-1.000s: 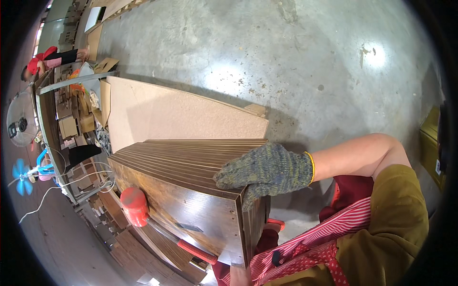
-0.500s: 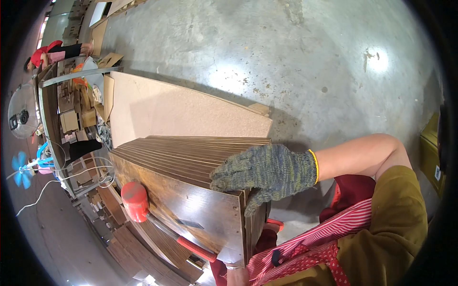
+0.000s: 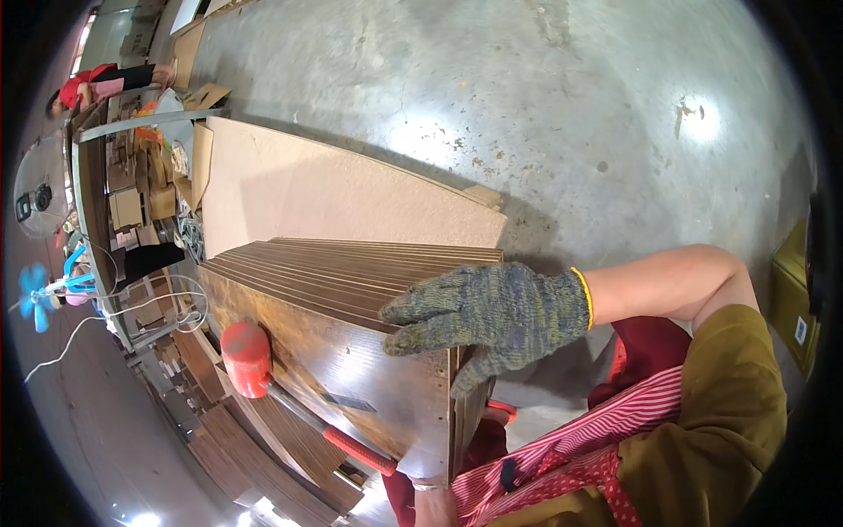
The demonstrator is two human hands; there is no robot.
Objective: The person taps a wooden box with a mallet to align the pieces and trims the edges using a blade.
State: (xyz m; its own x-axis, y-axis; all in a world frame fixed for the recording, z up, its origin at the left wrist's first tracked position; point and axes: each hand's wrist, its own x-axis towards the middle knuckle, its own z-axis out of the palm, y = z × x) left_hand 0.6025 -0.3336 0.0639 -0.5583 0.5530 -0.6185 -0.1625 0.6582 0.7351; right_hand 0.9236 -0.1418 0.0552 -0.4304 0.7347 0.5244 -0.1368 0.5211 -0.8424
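My right hand point(image 3: 492, 321), in a grey-green knit glove with a yellow cuff, lies at the corner of a stack of dark brown wood-grain boards point(image 3: 351, 272). Its fingers are stretched and spread, some across the board edges and one on the face of the outer panel point(image 3: 395, 373). The thumb points down by the end edges. Of my left hand point(image 3: 435, 507) only a bare part shows at the bottom, by the panel's lower corner; its fingers are hidden. A mallet point(image 3: 247, 358) with a red head and red grip lies on the panel face, which has a small dark rectangle.
A large pale board point(image 3: 334, 184) lies beyond the stack on the grey concrete floor point(image 3: 597, 114). To the left stand a metal-framed rack point(image 3: 158, 122), a blue fan point(image 3: 35, 299) with a white cable, and a person point(image 3: 110, 83) in red. An olive-yellow box point(image 3: 795, 307) sits far right.
My right hand's fingers have spread apart, and one now reaches down over the panel face. The view has shifted slightly; the mallet stays on the panel.
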